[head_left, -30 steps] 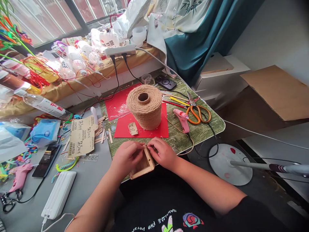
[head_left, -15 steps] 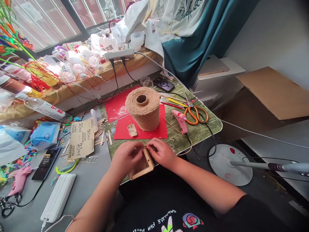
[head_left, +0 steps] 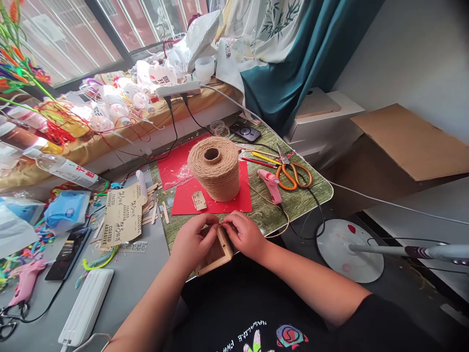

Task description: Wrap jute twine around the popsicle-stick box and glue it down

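Wooden box (head_left: 215,264), tabletop (head_left: 304,195) near edge | left hand (head_left: 192,239), right hand (head_left: 245,237) pinching at its rim; what, I can't tell | slackened grip could tip it over.

Left hand (head_left: 191,239) close beside curled right hand (head_left: 245,235)

"COATED ABRASIVE" repeats across the sandpaper sheet (head_left: 126,220) left of my left hand (head_left: 190,239); white lettering including "NASALIKE" crosses my black T-shirt (head_left: 220,313), below right of it; red characters on a plastic bottle (head_left: 64,168) farther left are illegible.
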Motion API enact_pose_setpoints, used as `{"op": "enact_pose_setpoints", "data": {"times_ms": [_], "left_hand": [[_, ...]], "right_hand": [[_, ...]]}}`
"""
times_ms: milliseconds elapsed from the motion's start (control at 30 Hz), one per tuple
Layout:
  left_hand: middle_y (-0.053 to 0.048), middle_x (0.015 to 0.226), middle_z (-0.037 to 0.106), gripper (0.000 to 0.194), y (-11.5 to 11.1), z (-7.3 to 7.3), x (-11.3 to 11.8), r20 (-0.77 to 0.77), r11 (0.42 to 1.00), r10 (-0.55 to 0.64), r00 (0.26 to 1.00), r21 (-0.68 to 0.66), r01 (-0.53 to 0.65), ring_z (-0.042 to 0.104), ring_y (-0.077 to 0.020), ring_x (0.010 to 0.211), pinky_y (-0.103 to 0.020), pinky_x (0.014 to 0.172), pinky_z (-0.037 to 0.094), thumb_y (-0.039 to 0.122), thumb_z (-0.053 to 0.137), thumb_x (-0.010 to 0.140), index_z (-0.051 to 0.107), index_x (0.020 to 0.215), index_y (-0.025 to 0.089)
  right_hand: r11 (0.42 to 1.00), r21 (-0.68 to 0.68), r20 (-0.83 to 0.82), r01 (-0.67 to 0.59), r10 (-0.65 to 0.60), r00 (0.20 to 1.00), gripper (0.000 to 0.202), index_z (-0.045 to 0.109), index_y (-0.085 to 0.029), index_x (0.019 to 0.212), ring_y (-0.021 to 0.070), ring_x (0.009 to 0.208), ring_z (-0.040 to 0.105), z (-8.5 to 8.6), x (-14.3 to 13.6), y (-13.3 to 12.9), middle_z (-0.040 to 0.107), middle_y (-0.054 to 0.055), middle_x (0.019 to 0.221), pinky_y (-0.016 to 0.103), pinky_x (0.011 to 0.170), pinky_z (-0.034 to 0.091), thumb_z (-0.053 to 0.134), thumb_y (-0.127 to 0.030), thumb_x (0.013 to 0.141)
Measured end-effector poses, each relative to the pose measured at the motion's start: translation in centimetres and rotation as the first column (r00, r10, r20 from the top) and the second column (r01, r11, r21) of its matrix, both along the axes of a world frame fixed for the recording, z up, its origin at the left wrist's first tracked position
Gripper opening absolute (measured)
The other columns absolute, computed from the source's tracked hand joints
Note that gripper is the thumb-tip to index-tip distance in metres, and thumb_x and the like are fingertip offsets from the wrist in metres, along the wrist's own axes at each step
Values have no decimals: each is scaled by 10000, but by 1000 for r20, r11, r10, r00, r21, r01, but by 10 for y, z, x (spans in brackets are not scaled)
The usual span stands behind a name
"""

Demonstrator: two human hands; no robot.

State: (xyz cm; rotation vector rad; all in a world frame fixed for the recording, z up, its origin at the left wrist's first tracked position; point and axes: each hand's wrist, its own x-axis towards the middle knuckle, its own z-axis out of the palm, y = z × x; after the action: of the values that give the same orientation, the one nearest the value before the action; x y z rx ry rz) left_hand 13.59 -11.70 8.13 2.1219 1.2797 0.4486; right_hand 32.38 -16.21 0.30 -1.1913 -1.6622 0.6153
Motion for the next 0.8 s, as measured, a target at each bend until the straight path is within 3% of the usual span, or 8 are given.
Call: {"op": "enact_pose_setpoints", "data": {"times_ms": [267, 533, 800], "left_hand": [[-25, 1094, 761, 153, 3, 4, -6, 53, 994, -20, 998, -108, 25, 707, -220, 1030, -345, 874, 566, 323, 610, 975, 700, 1083, 263], [-16, 1057, 769, 125, 3, -5, -11, 156, 984, 50, 986, -175, -22, 716, -204, 1000, -325, 880, 573, 333, 669, 948, 724, 1027, 254], [-40, 1072, 775, 229, 4, -15, -15, 268, 960, 119, 956, -277, -41, 730, -210, 1002, -329, 892, 593, 402, 728, 921, 727, 1083, 239]], "right_hand": [[999, 21, -24, 29, -28, 999, 107, 606, -231, 1042, 230, 909, 631, 1, 2, -2, 648, 69, 948, 371, 828, 536, 502, -244, 1068], [999, -3, -39, 32, -32, 999, 100, 611, -230, 1061, 233, 920, 639, -1, 2, -3, 651, 67, 957, 365, 824, 526, 514, -251, 1068], [1000, -6, 14, 26, -26, 1000, 130, 655, -231, 1007, 227, 929, 646, 20, 4, 11, 662, 62, 953, 365, 858, 529, 550, -276, 1069]]}}
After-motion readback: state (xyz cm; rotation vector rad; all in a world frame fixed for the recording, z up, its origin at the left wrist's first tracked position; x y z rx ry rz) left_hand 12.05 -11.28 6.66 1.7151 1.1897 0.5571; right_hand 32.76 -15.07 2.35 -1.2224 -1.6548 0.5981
